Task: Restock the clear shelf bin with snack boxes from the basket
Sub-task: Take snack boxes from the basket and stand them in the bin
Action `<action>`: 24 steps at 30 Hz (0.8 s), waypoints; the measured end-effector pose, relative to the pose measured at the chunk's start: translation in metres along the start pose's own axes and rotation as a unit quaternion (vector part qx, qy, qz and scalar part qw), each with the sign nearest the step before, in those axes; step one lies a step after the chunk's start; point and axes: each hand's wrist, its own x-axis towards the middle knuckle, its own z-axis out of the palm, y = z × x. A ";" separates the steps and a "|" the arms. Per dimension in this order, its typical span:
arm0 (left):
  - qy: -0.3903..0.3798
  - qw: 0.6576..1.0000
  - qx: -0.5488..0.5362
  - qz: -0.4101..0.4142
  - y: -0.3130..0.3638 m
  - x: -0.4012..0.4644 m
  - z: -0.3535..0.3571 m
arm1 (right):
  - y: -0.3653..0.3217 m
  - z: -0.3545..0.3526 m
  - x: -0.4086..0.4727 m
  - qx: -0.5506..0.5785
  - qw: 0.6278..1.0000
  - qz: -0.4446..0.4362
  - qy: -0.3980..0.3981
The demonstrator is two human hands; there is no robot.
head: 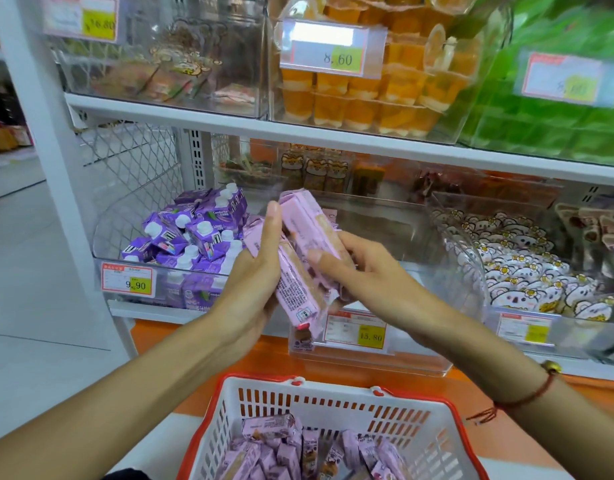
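A stack of pink snack boxes (300, 258) is held upright between both hands, just in front of the clear shelf bin (395, 355) on the lower shelf. My left hand (253, 271) presses the stack's left side with the fingers pointing up. My right hand (347, 265) grips its right side. The bin carries a yellow 15.80 price tag (357, 332) and looks mostly bare inside. Below, a white basket with a red rim (333, 403) holds several more pink snack boxes (298, 448).
Left of the bin sits a clear bin of purple drink cartons (191, 237); on the right is one of white koala-print packets (527, 271). The upper shelf (298, 128) overhangs with bins of orange jelly cups (374, 95) and green packs (554, 109). An orange ledge (194, 344) runs beneath.
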 end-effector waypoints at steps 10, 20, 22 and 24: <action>0.120 0.991 0.022 -0.061 -0.004 0.012 -0.027 | 0.020 -0.095 0.010 0.094 0.968 0.228 -0.038; 0.132 0.985 0.070 -0.085 -0.015 0.015 -0.039 | 0.054 -0.087 0.074 -0.177 0.914 0.350 -0.099; 0.135 0.985 0.069 -0.087 -0.016 0.014 -0.038 | 0.062 -0.073 0.087 -0.176 0.922 0.339 -0.068; 0.135 0.985 0.068 -0.086 -0.017 0.014 -0.038 | 0.069 -0.061 0.094 -0.143 0.930 0.337 -0.035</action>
